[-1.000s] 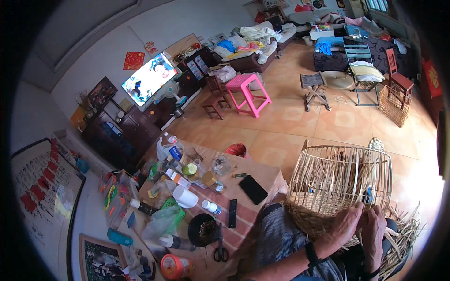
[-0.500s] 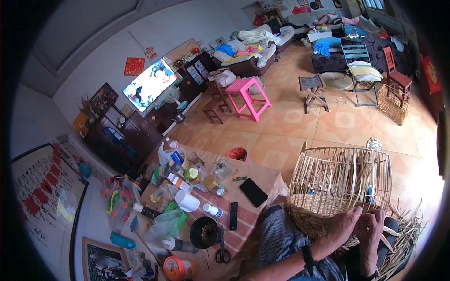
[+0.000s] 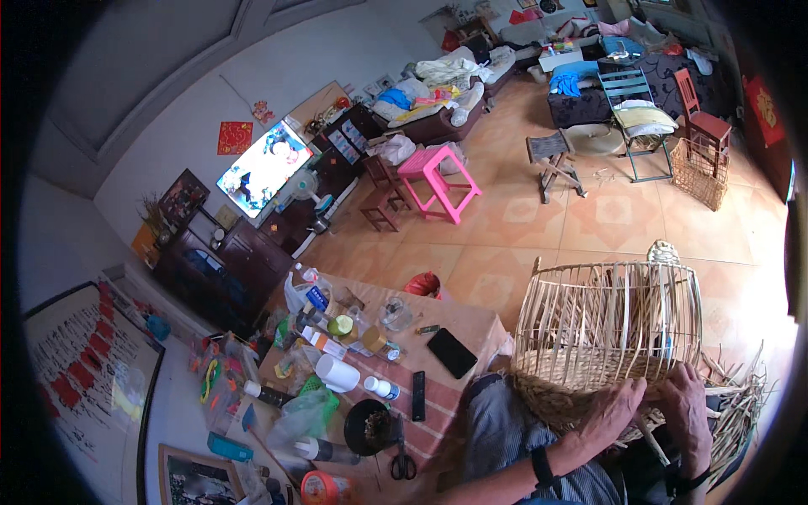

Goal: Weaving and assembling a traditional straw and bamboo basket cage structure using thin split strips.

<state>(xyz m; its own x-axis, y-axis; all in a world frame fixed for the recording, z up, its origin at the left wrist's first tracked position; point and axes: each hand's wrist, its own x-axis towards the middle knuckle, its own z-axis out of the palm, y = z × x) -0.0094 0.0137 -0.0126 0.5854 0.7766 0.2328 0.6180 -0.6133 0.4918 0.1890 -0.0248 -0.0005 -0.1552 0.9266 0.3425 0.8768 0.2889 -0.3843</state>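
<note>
A half-woven straw basket [image 3: 606, 316] rests on its side across my lap, its bare stakes standing out above a braided, woven band [image 3: 547, 400]. My left hand [image 3: 619, 406] is closed at the band's near edge, pinching at the weave. Close by on the right, my right hand [image 3: 686, 404] has its fingers bent over the same edge, closed on a straw strand. A pale strand [image 3: 652, 438] hangs down between the two hands. What exactly the fingertips grip is partly hidden by the hands.
Loose straw [image 3: 741, 396] lies piled to my right. On the table [image 3: 471, 324] at my left are a phone [image 3: 452, 353], a remote control [image 3: 418, 396], scissors [image 3: 403, 459], a black bowl [image 3: 368, 427] and several bottles. A pink stool [image 3: 438, 181] and a folding stool [image 3: 554, 160] stand farther off.
My right hand has moved a little right and up, away from the left hand, and a strand now shows hanging between them. The view has shifted slightly.
</note>
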